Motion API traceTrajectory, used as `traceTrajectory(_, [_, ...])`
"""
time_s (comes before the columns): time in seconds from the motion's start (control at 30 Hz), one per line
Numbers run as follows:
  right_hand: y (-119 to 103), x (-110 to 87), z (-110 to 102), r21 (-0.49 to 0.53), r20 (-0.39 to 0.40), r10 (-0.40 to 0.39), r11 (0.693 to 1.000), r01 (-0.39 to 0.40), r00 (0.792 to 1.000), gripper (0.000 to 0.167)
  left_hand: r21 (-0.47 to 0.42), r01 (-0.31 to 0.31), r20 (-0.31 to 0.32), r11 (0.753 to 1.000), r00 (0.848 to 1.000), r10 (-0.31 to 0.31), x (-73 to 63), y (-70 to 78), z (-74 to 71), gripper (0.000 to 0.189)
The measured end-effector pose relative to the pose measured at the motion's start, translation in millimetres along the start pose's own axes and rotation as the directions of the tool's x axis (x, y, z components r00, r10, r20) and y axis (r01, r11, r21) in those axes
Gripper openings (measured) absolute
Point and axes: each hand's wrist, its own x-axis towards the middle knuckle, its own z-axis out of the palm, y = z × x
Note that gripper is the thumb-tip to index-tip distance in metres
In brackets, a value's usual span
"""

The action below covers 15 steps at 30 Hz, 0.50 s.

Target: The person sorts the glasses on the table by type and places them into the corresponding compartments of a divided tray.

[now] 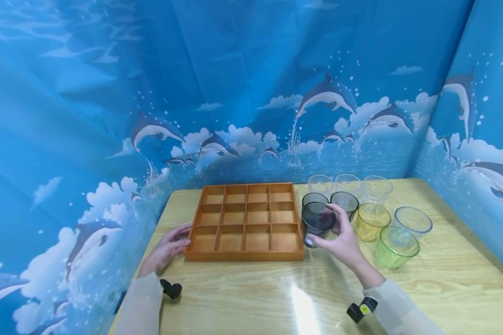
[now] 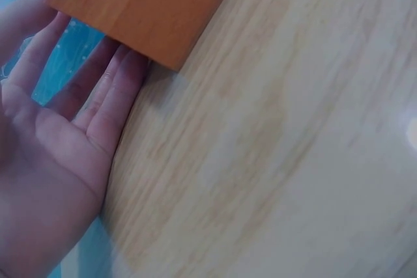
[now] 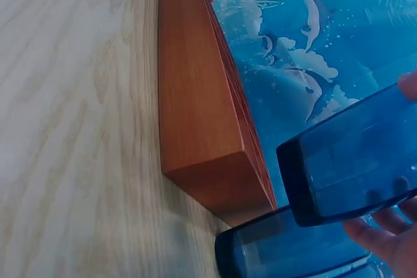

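Observation:
My right hand (image 1: 343, 239) grips a dark grey glass (image 1: 318, 218) between thumb and fingers, just off the right side of a wooden compartment tray (image 1: 243, 256). In the right wrist view, this dark glass (image 3: 352, 154) is tilted and overlaps a second dark glass (image 3: 293, 242) below it, near the tray's corner (image 3: 215, 183). Two more dark glasses, one left (image 1: 314, 197) and one right (image 1: 347, 201), stand behind the held one. My left hand (image 1: 167, 249) rests against the tray's left side, its fingers (image 2: 120, 99) extended to the wood in the left wrist view.
Three clear glasses (image 1: 348, 184) stand along the back. Right of the dark glasses are a yellow glass (image 1: 372, 225), a green glass (image 1: 396, 251) and a clear blue-rimmed glass (image 1: 415, 221). The light wood table (image 1: 243, 298) meets a dolphin-printed blue curtain (image 1: 243, 93) behind.

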Motion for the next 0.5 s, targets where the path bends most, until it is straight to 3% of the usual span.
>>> traceTrajectory(0.5, [-6,23.2,27,0.095,0.043,-0.022,0.995,0.018,0.999,0.085,0.017,-0.026,-0.006,1.0,1.0,0.026,-2.4,-2.9,0.5,0.06])
